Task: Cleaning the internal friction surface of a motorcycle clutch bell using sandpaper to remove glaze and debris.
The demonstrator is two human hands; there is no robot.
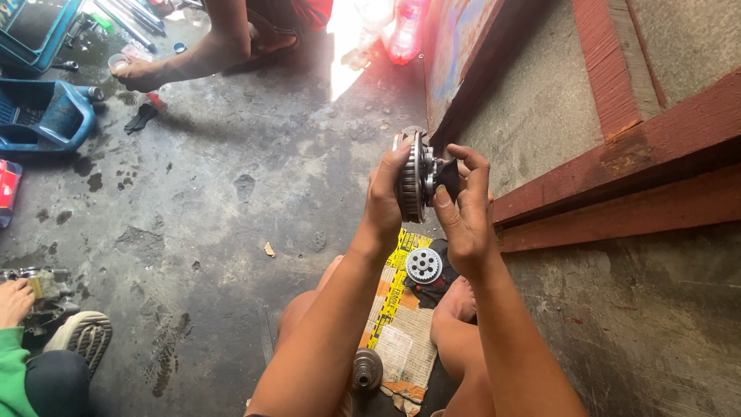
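A round grey toothed metal clutch wheel [411, 179] is gripped at its rim by the left hand [384, 202]; its hub is pinched by the right hand [463, 220], seemingly mid-inspection; steady turning is called for.

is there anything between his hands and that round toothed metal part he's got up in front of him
Nothing visible. The left hand grips the toothed metal part directly by its rim, and the right hand has its fingers on the small piece sticking out of the part's right side. The cardboard and second gear lie below on the floor.
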